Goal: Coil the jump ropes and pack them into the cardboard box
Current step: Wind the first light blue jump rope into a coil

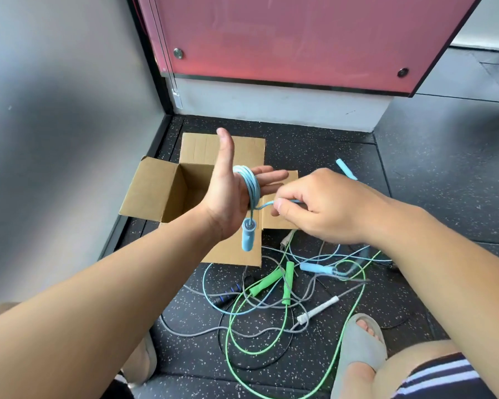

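A light blue jump rope (249, 184) is wound in several loops around my left hand (228, 197), which is held flat with straight fingers and the thumb up. One blue handle (248, 234) dangles below that palm. My right hand (317, 208) pinches the rope's free end just right of the coil; the second blue handle (345, 168) sticks out behind it. The open cardboard box (167, 191) sits on the floor under my hands, with nothing visible inside it.
A tangle of ropes lies on the speckled black floor in front of the box: green handles (288, 279), another blue handle (314, 267), a white handle (317, 309), a black handle (231, 292). My slippered foot (360, 349) is at the right. Grey wall at left, pink panel behind.
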